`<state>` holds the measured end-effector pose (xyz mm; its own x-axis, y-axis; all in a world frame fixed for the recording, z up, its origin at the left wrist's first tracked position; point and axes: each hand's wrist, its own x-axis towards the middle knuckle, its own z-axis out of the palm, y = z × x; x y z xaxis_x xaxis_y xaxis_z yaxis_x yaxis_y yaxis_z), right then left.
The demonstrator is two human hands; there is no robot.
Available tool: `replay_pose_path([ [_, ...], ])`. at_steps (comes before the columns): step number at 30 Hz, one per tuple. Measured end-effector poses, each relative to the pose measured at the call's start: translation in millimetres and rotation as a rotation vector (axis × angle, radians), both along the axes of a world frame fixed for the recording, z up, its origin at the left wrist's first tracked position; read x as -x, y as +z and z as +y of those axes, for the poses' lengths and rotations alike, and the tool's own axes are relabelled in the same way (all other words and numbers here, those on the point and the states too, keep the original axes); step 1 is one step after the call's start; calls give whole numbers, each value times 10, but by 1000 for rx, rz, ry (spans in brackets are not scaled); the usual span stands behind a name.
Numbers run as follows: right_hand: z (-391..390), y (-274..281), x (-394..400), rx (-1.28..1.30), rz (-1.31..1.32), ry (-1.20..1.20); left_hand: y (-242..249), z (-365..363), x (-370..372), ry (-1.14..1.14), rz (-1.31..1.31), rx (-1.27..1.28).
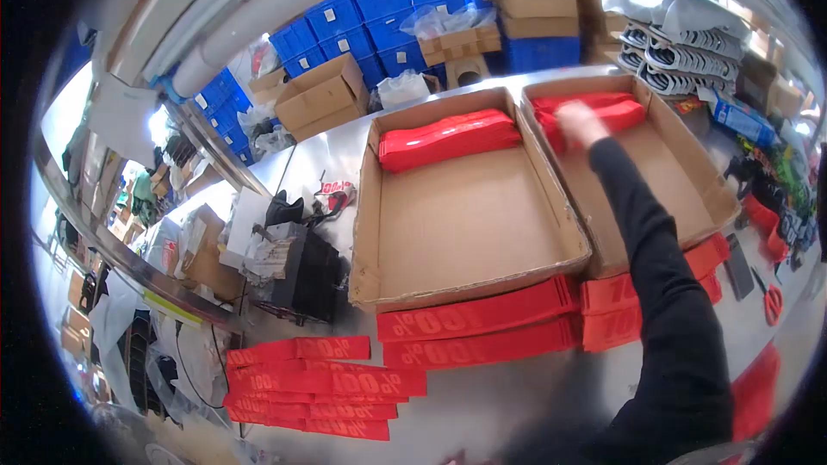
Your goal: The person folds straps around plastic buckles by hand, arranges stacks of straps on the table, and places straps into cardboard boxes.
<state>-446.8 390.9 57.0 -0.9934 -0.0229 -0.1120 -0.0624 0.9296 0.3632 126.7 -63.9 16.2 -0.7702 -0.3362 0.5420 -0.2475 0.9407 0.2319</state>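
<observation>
My right hand (pixel 582 126), in a black sleeve, reaches into the far end of the right cardboard tray (pixel 693 168). It is at a pile of folded red fabric strips (pixel 618 112) there; motion blur hides whether the fingers grip any. In the left cardboard tray (pixel 469 224), a neat stack of red strips (pixel 448 139) lies against the far wall. Red bands printed "100%" (pixel 478 323) lie along the near side of both trays. More printed red bands (pixel 319 387) are fanned in a pile at the lower left. My left hand is out of view.
Red-handled scissors (pixel 772 303) lie at the right. A black box-shaped device (pixel 301 275) stands left of the trays. Behind are an open carton (pixel 323 99), stacked blue crates (pixel 353 17) and bundled hangers (pixel 685 56). A metal rail (pixel 129 254) runs along the left.
</observation>
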Motion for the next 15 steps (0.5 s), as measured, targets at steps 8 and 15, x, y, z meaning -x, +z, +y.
replay_pose_path([
  [8, 293, -285, -855, 355, -20, 240, 81, 49, 30, -33, -15, -23],
  [15, 9, -60, -2155, 341, -254, 236, -425, -123, 17, -100, 106, -165],
])
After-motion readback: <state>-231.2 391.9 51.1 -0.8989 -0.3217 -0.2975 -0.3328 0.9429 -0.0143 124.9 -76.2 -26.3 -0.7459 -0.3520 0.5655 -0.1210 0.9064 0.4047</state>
